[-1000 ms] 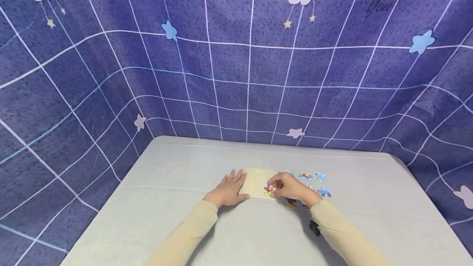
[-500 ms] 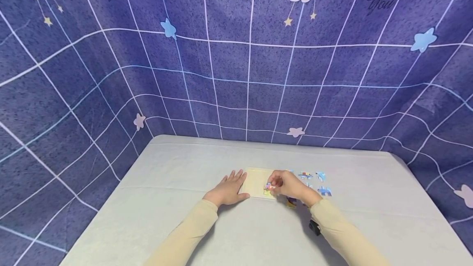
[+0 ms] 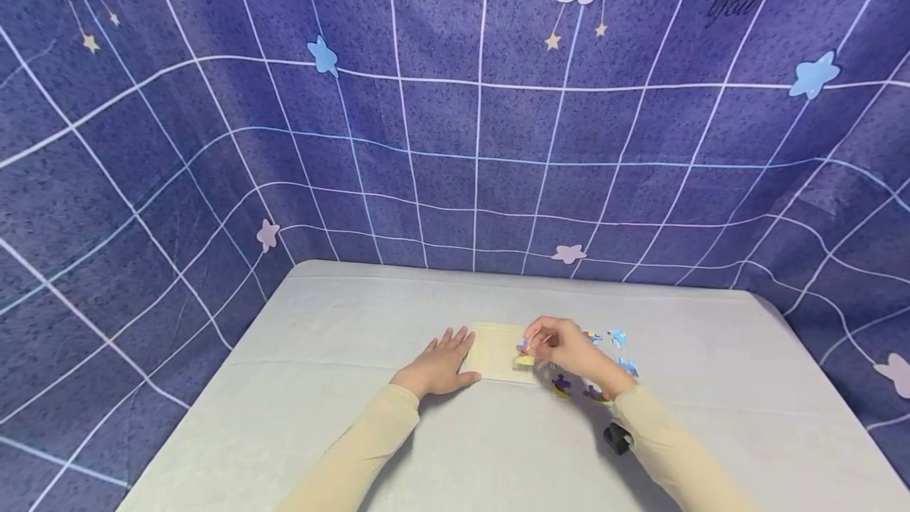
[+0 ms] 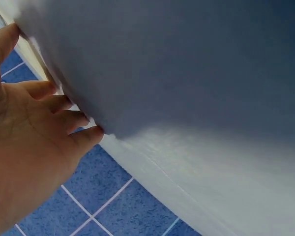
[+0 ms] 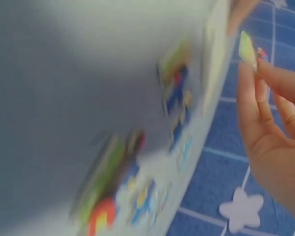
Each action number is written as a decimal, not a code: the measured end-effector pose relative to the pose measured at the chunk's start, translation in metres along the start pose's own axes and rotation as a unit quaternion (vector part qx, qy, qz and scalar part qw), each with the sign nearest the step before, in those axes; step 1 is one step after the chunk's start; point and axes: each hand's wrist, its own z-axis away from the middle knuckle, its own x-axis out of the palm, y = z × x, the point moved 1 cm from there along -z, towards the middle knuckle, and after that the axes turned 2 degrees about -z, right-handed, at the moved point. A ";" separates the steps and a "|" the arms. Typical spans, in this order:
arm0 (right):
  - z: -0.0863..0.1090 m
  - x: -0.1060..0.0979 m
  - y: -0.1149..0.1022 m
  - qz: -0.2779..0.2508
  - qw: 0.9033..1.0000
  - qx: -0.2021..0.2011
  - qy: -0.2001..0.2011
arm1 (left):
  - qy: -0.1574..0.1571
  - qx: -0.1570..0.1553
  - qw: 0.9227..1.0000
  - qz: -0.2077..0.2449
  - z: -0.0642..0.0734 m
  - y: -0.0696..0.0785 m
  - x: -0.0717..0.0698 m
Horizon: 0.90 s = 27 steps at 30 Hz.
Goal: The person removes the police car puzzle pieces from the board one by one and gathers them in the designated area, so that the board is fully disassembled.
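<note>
My left hand (image 3: 437,366) lies spread, its straight fingers along the left edge of a pale, shallow puzzle tray (image 3: 489,352). In the left wrist view, the fingertips of that left hand (image 4: 34,128) touch the edge region, with the thumb held apart. Over the tray's right side, my right hand (image 3: 565,346) pinches a small jigsaw piece (image 3: 524,360), yellow-green with purple. The right wrist view has this jigsaw piece (image 5: 246,47) tilted between thumb and fingertips, seemingly off the surface. The tray's visible bottom is bare and cream-coloured.
Several loose jigsaw pieces lie right of the tray, including a blue one (image 3: 616,339) and a purple-and-yellow one (image 3: 561,387). Some are partly hidden under the right hand. A black object (image 3: 617,438) sits at the right wrist. A patterned blue curtain (image 3: 455,125) surrounds the table (image 3: 455,449).
My right hand has moved up and to the right, carrying the jigsaw piece from the tray's lower right corner and tilting it. My left hand has stayed in place.
</note>
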 end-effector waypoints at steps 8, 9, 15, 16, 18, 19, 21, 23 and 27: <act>0.036 -0.047 0.004 -0.008 0.999 0.038 0.035 | -0.002 -0.002 1.000 -0.002 0.001 0.000 -0.002; 0.042 -0.053 0.006 -0.007 0.998 0.047 0.038 | -0.003 -0.003 1.000 -0.001 0.001 0.000 -0.001; 0.080 -0.082 0.020 -0.002 0.995 0.087 0.042 | -0.003 -0.001 1.000 -0.001 0.001 0.000 -0.002; 0.085 -0.086 0.022 -0.004 0.995 0.090 0.042 | -0.002 -0.001 1.000 -0.001 0.001 0.000 -0.002; 0.094 -0.090 0.026 -0.004 0.995 0.096 0.039 | -0.001 0.000 1.000 -0.002 0.001 -0.001 -0.002; 0.098 -0.092 0.028 -0.005 0.994 0.101 0.036 | -0.001 -0.001 1.000 -0.002 0.001 -0.001 -0.002; 0.105 -0.093 0.033 -0.004 0.993 0.113 0.034 | 0.000 -0.001 1.000 -0.005 0.001 -0.002 -0.002; 0.109 -0.094 0.036 -0.007 0.991 0.128 0.032 | 0.000 -0.001 1.000 -0.005 0.001 -0.003 -0.002; 0.114 -0.092 0.041 0.004 0.992 0.123 0.025 | 0.001 -0.001 1.000 -0.005 0.001 -0.003 -0.002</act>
